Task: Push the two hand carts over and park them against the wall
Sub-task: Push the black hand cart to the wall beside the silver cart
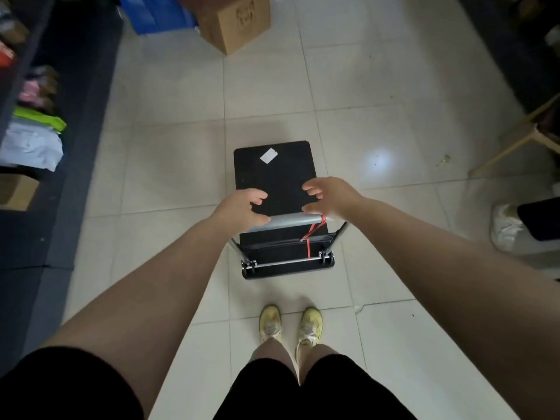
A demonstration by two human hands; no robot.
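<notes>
A person in black shorts and yellow shoes (290,324) is standing on a pale tiled floor (169,165), both bare arms reaching forward to a hand cart (278,183) just ahead of the feet. The cart is sitting on the floor in the middle of the aisle, well apart from either side. It is showing a flat black deck, a folding frame at its near end and a grey handle bar (295,220) across the top. A red string (312,234) is hanging from the right end of the bar.

The left hand (242,207) is resting at the bar's left end, its grip loose, fingers curled but not closed around it. The right hand (328,195) is hovering at the right end, fingers spread, holding nothing.

A white label (268,155) is lying on the deck's far part; any writing is too small to read. Farther on, a cardboard box (238,21) is showing a faint printed mark, unreadable.
</notes>
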